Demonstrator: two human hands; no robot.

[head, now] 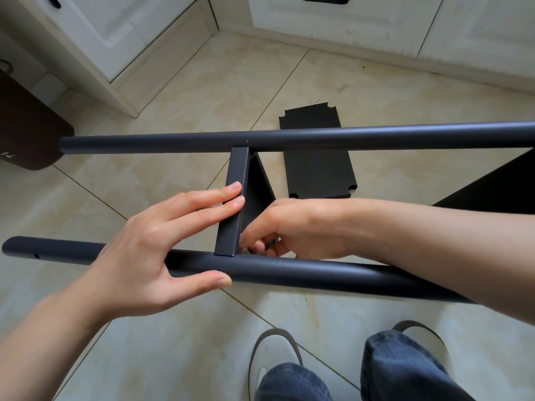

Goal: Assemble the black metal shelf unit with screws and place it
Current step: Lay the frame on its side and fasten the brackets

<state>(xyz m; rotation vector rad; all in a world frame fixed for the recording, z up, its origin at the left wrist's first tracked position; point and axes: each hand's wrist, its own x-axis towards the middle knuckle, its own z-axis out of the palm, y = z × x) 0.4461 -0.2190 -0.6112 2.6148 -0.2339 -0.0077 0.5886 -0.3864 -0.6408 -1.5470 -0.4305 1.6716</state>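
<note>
- The left hand (162, 241) lies spread over the frame: its straight fingertips (236, 188) press on the edge of the shelf panel (236, 198), and the thumb rests along the near side of the near tube (289, 270).
- The right hand (292, 227) reaches in from the right, just behind the near tube, fingers curled in close to the panel's lower corner where it meets that tube. They seem to pinch something small there, but what it is cannot be made out.
- The shelf unit is held above the floor, lying on its side. Two round black tubes run left to right: the near tube, and the far tube (318, 137) beyond it.
- The shelf panel stands between the two tubes, seen edge on, touching both.
- A small hole (36, 256) shows near the left end of the near tube.
- At the right edge, another dark panel (498, 186) of the unit is partly visible between the tubes.
- A loose black shelf plate (318, 169) with notched corners lies flat on the tiled floor (173, 111), beyond the far tube and partly hidden by it.
- White cabinets (130, 33) line the far side.
- A dark brown object (26, 131) sits at the left edge.
- At the near edge are blue-jeaned knees (405, 369) and slippers (272, 354).
</note>
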